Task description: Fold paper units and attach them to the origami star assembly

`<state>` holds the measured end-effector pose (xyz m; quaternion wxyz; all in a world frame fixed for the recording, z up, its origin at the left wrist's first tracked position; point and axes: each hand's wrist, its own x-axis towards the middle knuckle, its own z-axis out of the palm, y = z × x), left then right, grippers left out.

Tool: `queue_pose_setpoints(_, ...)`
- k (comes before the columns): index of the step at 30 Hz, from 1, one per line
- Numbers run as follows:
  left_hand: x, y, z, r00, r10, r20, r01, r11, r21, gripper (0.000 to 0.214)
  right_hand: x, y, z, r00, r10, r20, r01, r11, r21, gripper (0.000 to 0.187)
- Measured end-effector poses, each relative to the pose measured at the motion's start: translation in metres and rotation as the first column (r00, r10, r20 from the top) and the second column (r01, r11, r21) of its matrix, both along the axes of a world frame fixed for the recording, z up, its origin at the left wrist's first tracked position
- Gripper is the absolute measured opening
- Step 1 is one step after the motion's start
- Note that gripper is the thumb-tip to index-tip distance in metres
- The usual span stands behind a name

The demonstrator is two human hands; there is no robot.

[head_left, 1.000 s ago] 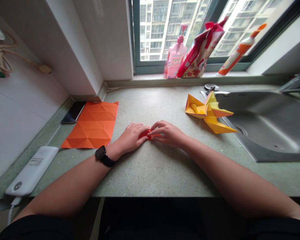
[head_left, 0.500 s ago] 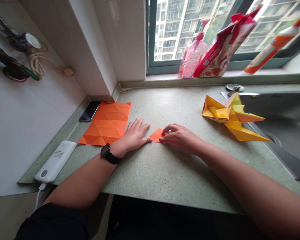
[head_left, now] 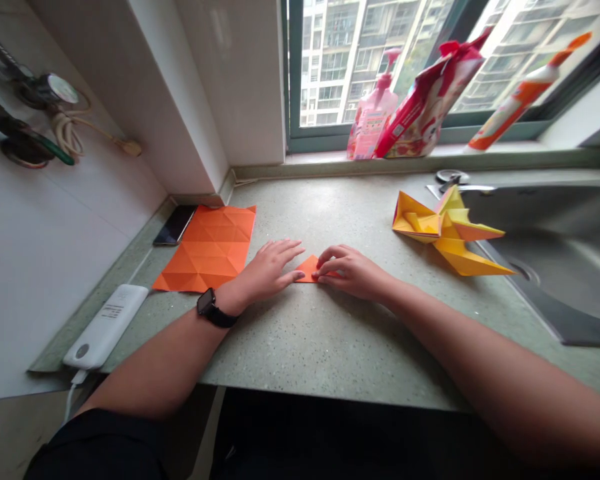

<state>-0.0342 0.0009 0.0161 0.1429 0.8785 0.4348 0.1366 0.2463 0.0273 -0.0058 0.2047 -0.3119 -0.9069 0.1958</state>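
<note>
A small folded orange paper piece point(head_left: 309, 268) lies flat on the speckled green countertop point(head_left: 320, 333). My left hand point(head_left: 270, 267), with a black watch on its wrist, lies flat beside it, fingers stretched out and the thumb tip touching the paper's left edge. My right hand point(head_left: 353, 270) has its fingers curled and presses down on the paper's right side, covering part of it. A larger creased orange sheet point(head_left: 207, 248) lies to the left.
A yellow and orange folded paper model point(head_left: 447, 230) sits by the steel sink point(head_left: 555, 253) on the right. A dark phone point(head_left: 175, 225) and a white power bank point(head_left: 105, 327) lie at the left. A pink soap bottle point(head_left: 373, 113), red pouch point(head_left: 427, 97) and orange-capped bottle point(head_left: 523, 93) stand on the sill.
My hands have drawn apart, uncovering the small orange piece. My left hand has slid off it to the left and flattened. The camera view has shifted left.
</note>
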Motion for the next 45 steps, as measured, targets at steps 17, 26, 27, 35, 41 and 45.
queue_pose_setpoints(17, 0.011, 0.007, -0.025, 0.984, -0.011, -0.179, 0.003, 0.999, -0.046, 0.061, 0.005, -0.002, -0.017, 0.939, -0.238, 0.247, 0.213, 0.969, 0.121, 0.061)
queue_pose_setpoints(26, 0.013, 0.006, -0.024, 0.978, 0.001, -0.209, -0.01, 0.999, -0.044, 0.059, 0.017, -0.001, -0.016, 0.907, -0.225, 0.356, 0.217, 0.974, 0.063, 0.06)
queue_pose_setpoints(27, 0.013, 0.006, -0.024, 0.977, 0.003, -0.215, -0.013, 0.999, -0.046, 0.059, 0.019, -0.001, -0.016, 0.906, -0.219, 0.361, 0.214, 0.975, 0.056, 0.059)
queue_pose_setpoints(35, 0.012, 0.006, -0.027, 0.982, 0.005, -0.191, -0.008, 1.0, -0.014, 0.058, 0.041, 0.007, -0.004, 0.941, -0.156, 0.302, 0.175, 0.984, -0.038, 0.061)
queue_pose_setpoints(41, 0.01, 0.004, -0.021, 0.992, 0.028, -0.122, -0.03, 0.999, -0.017, 0.063, 0.028, 0.009, -0.002, 0.963, -0.192, 0.191, 0.204, 0.978, -0.043, 0.05)
queue_pose_setpoints(45, 0.011, 0.003, -0.018, 0.999, 0.025, -0.046, -0.024, 1.0, 0.007, 0.045, 0.019, 0.005, -0.004, 0.981, -0.172, 0.091, 0.177, 0.983, -0.049, 0.041)
